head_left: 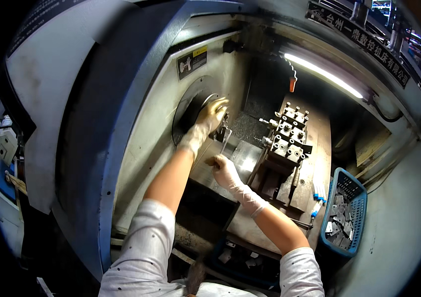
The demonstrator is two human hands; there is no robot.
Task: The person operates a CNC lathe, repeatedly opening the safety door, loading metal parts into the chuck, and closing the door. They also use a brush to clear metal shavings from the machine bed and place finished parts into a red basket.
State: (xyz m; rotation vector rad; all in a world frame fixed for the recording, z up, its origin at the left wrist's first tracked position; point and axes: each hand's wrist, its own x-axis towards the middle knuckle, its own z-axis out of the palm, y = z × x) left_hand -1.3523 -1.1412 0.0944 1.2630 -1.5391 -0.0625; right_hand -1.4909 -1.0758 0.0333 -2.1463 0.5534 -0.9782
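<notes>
My left hand (209,120), in a pale, stained glove, reaches to the round dark spindle plate (184,115) on the machine's left wall. Its fingers curl over the chuck area, and whatever they grip is hidden beneath them. Below and to the right, my right hand (225,171), in a whitish glove, is closed with its fingertips turned left. From it a thin silvery metal rod (225,141) rises toward the dark metal parts (221,129) beside my left hand. The glove hides the rod's lower end.
To the right stands a tool block (289,131) with several bolts and holders on a metal slide. A blue basket (360,218) of small metal pieces sits at the far right; another dark bin (242,265) is below. An orange nozzle (292,84) hangs near the lit tube lamp (324,74).
</notes>
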